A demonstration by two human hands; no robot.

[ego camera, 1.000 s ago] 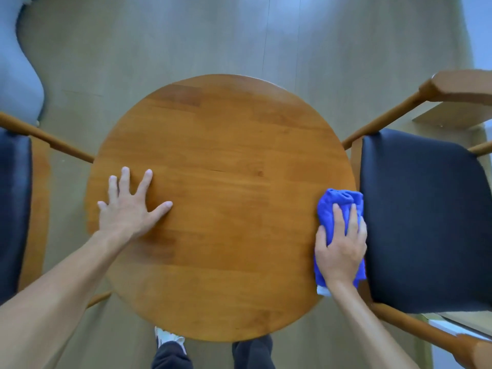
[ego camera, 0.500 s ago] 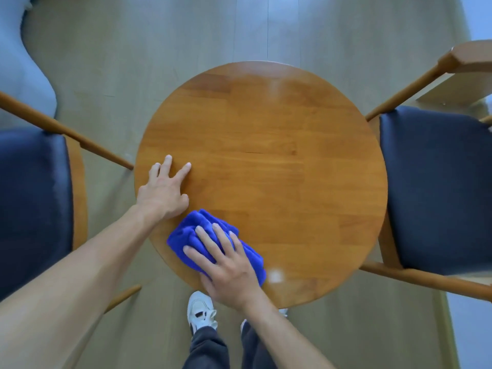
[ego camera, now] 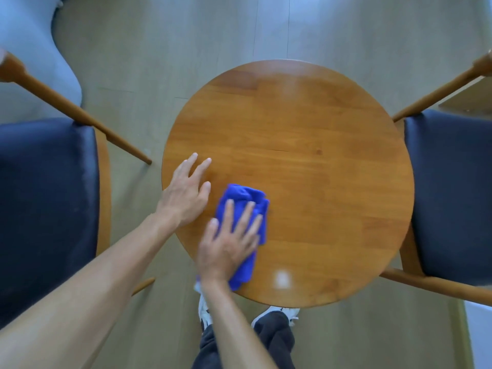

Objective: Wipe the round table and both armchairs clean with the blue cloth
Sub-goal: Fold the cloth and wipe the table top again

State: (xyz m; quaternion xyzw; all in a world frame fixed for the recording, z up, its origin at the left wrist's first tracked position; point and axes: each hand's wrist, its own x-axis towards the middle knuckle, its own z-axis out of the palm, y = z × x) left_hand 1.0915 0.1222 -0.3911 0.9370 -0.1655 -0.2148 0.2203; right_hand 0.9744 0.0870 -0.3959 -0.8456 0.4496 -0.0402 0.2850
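Observation:
The round wooden table fills the middle of the view. A bunched blue cloth lies on its near left part. My right hand presses flat on the cloth with straight, spread fingers. Just left of it, my left hand rests flat on the table's left edge, fingers straight. One armchair with a dark seat and wooden arms stands to the left. The other armchair stands to the right, its seat close against the table rim.
Pale wood floor surrounds the table. My feet in white shoes stand at the near rim. A light grey upholstered piece sits at the far left. A white object shows at the bottom right corner.
My right hand has swept the cloth from the table's right edge to the near left, and it now points further onto the table. My left hand stays flat on the left edge.

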